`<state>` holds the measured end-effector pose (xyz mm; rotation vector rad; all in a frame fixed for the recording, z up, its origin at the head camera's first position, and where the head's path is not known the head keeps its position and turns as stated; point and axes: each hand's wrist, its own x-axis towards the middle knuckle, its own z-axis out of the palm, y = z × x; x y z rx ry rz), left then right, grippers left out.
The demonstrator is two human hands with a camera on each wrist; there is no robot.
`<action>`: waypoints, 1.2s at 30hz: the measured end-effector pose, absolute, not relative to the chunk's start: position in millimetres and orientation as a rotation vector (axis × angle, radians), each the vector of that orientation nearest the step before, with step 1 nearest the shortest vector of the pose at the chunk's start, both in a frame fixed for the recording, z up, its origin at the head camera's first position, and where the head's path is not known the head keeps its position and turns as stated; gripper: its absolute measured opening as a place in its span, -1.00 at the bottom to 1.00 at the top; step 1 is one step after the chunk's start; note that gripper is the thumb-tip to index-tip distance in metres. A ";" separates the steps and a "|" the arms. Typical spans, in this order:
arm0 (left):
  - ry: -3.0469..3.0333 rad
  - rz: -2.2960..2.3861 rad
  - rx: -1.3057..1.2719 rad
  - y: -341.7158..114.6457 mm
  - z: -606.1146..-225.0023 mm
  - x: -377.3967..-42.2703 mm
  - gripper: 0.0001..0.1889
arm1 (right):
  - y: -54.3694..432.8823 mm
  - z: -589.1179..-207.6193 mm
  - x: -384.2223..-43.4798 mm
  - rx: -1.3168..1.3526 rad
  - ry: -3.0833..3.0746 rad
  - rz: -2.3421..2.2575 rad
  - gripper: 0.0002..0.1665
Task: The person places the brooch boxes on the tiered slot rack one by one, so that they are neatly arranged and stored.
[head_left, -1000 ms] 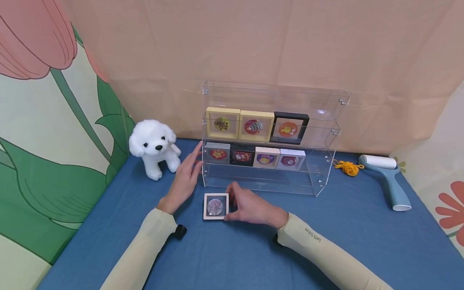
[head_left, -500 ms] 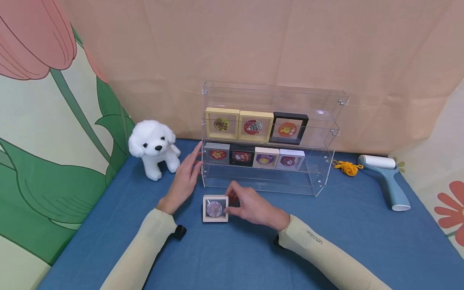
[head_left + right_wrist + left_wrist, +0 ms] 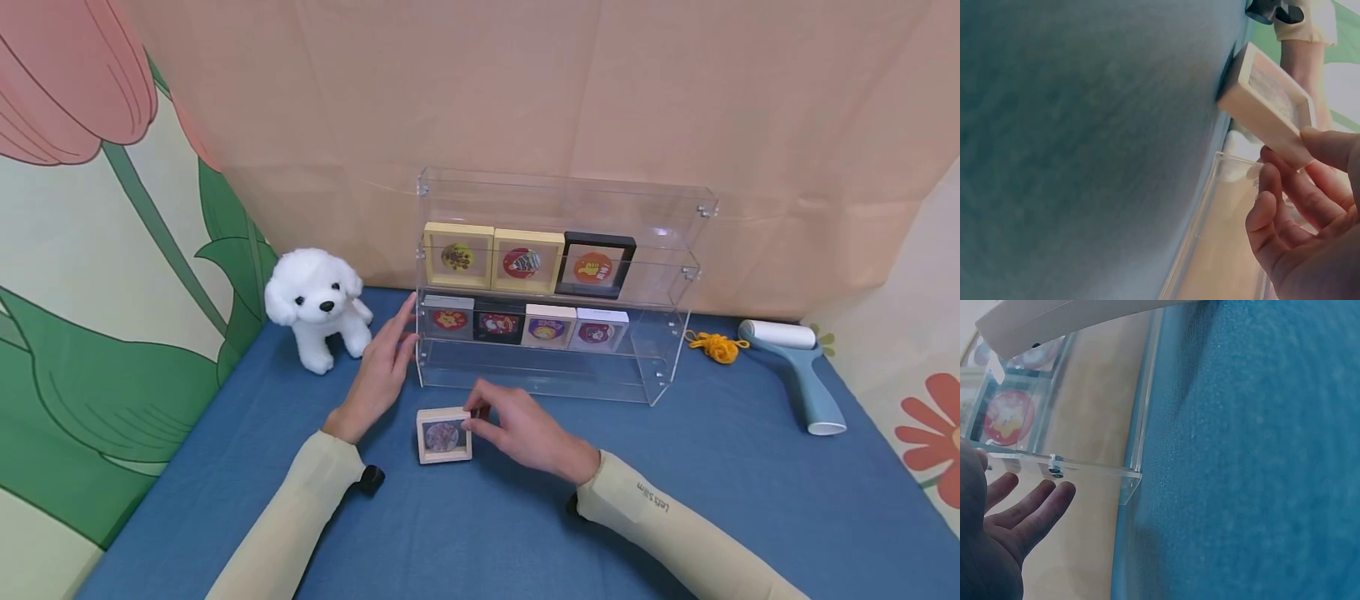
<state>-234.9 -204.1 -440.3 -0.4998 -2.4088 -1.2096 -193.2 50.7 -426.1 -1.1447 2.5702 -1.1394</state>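
My right hand [image 3: 521, 429] pinches the upper right side of a small pale display frame [image 3: 442, 437] with a round, greyish-purple badge inside. In the right wrist view the frame [image 3: 1266, 109] leans at a tilt, one edge at or close to the blue cloth, thumb on its front and a fingertip behind. A clear acrylic shelf [image 3: 540, 386] stands behind it. Against the shelf's left side panel rests my left hand [image 3: 378, 375], fingers nearly straight. The left wrist view shows those fingers [image 3: 1044, 509] spread by the panel's corner.
Two yellow frames [image 3: 459, 283] and a black one [image 3: 596, 292] stand on the shelf's upper tier, several smaller frames [image 3: 550, 342] below. A white plush dog [image 3: 318, 300] sits left. Orange yarn [image 3: 717, 347] and a blue-handled lint roller [image 3: 813, 392] lie right.
The small frame has tipped up from lying flat, its top edge raised by my right hand. My left hand has stayed against the shelf.
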 end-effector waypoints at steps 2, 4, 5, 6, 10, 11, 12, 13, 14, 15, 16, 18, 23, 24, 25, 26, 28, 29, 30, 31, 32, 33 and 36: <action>-2.410 -1.209 -0.497 -204.1 -440.4 -235.0 -0.33 | 50.7 -425.6 -191.7 -1.152 2.578 -1.142 -0.84; -2.413 -1.209 -0.494 -204.2 -440.5 -235.3 -0.33 | 50.9 -425.2 -190.5 -1.155 2.588 -1.145 -0.85; -2.414 -1.209 -0.493 -204.2 -440.6 -235.5 -0.33 | 51.2 -424.9 -189.9 -1.155 2.599 -1.145 -0.85; -2.416 -1.210 -0.492 -204.2 -440.5 -235.5 -0.33 | 51.5 -424.5 -189.5 -1.155 2.608 -1.148 -0.85; -2.417 -1.205 -0.497 -204.3 -439.8 -235.8 -0.33 | 53.2 -421.9 -189.6 -1.147 2.662 -1.171 -0.85; -2.415 -1.204 -0.500 -204.4 -439.7 -236.0 -0.32 | 53.6 -421.1 -190.2 -1.147 2.675 -1.178 -0.85; -2.413 -1.202 -0.503 -204.5 -439.5 -235.9 -0.32 | 54.0 -420.1 -190.9 -1.145 2.684 -1.184 -0.85; -2.411 -1.200 -0.506 -204.6 -439.4 -235.9 -0.32 | 54.6 -419.2 -191.6 -1.143 2.695 -1.185 -0.85; -2.409 -1.198 -0.507 -204.7 -439.4 -236.0 -0.32 | 55.2 -418.2 -192.4 -1.138 2.704 -1.186 -0.85; -2.408 -1.197 -0.510 -204.8 -439.4 -236.0 -0.32 | 55.9 -417.0 -193.0 -1.131 2.713 -1.186 -0.85; -2.409 -1.196 -0.510 -204.8 -439.4 -235.8 -0.32 | 56.8 -415.7 -193.5 -1.122 2.721 -1.185 -0.85; -2.413 -1.194 -0.507 -204.6 -439.5 -235.4 -0.32 | 58.6 -413.5 -194.7 -1.111 2.739 -1.180 -0.86; -2.420 -1.196 -0.498 -203.8 -439.4 -234.8 -0.32 | 62.3 -408.4 -198.3 -1.116 2.798 -1.178 -0.85; -2.419 -1.196 -0.499 -203.7 -439.5 -234.8 -0.31 | 62.7 -407.6 -199.3 -1.120 2.808 -1.183 -0.84; -2.417 -1.194 -0.500 -203.6 -439.6 -234.9 -0.31 | 63.3 -406.6 -199.9 -1.125 2.816 -1.190 -0.83; -2.414 -1.193 -0.502 -203.6 -439.7 -235.1 -0.31 | 63.7 -405.7 -200.7 -1.128 2.826 -1.196 -0.83; -2.409 -1.191 -0.507 -203.5 -439.8 -235.3 -0.31 | 64.1 -404.1 -202.2 -1.126 2.846 -1.213 -0.82; -2.406 -1.190 -0.510 -203.4 -439.7 -235.2 -0.31 | 64.2 -403.5 -203.0 -1.129 2.857 -1.224 -0.82; -2.404 -1.192 -0.512 -203.3 -439.7 -235.2 -0.31 | 64.2 -403.1 -203.9 -1.131 2.872 -1.230 -0.82; -2.402 -1.193 -0.513 -203.2 -439.5 -235.1 -0.31 | 64.0 -402.7 -204.9 -1.133 2.887 -1.237 -0.82; -2.401 -1.194 -0.513 -203.2 -439.5 -235.1 -0.31 | 63.6 -402.3 -205.8 -1.136 2.905 -1.241 -0.81; -2.400 -1.194 -0.514 -203.2 -439.5 -235.0 -0.31 | 63.2 -402.0 -206.6 -1.137 2.923 -1.242 -0.81; -2.402 -1.200 -0.516 -203.6 -439.3 -234.6 -0.31 | 61.5 -401.3 -209.0 -1.137 2.981 -1.240 -0.81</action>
